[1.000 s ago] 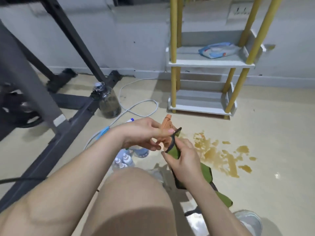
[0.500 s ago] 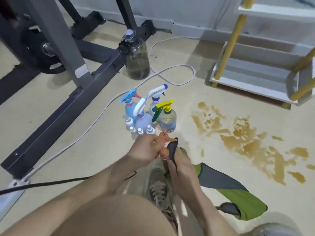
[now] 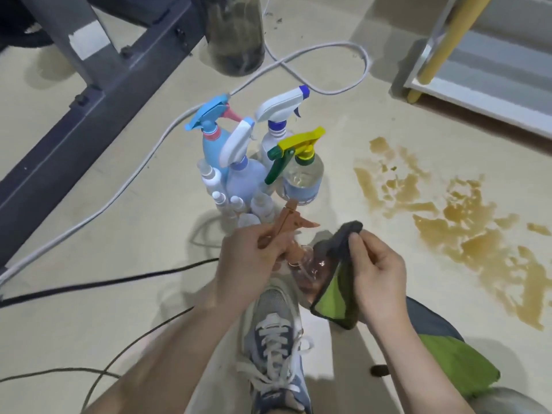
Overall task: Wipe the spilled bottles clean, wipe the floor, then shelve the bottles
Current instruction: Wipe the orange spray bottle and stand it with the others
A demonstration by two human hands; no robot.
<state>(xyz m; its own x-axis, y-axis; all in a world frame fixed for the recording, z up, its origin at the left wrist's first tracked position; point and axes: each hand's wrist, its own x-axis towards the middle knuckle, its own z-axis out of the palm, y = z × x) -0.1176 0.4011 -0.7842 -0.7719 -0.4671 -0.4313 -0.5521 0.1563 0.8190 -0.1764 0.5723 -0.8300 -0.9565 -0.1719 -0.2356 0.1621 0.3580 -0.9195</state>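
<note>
L hand: left hand (image 3: pixel 251 258), fingers (image 3: pixel 270 249) curled round the trigger head and neck of the orange-trigger bottle (image 3: pixel 288 228); firm grip.
R hand: right hand (image 3: pixel 378 279), thumb + fingers pinching the cloth (image 3: pixel 336 291) at its grey top corner; the rest hangs down, green side showing.
Bottle in hand: clear body w/ pinkish tint, tilted, nozzle pointing away from the person; held off the floor (image 3: pixel 358 115), over the shoe (image 3: pixel 274 333).
Cloth vs bottle: cloth lies against the bottle's body on its R side, touching.
Other bottles: spray bottles (image 3: pixel 243 174) stand upright in a tight group on the floor just beyond the hands: blue w/ pink trigger, lavender, white w/ blue nozzle tip, clear w/ yellow-green trigger. Small bottles (image 3: pixel 221 189) packed at the group's near-L side.
Spill: brown spill (image 3: pixel 448 228) on the floor, R of the bottle group, apart from it; patchy.
Shelf: shelf (image 3: pixel 493 79) toward the floor's far-R side, w/ yellow post (image 3: pixel 442 46).
Misc: dark jug (image 3: pixel 236 34) behind the group; white cable (image 3: pixel 298 70) loops past it; metal frame (image 3: pixel 98 94) far L; black cable (image 3: pixel 104 282) near L.
</note>
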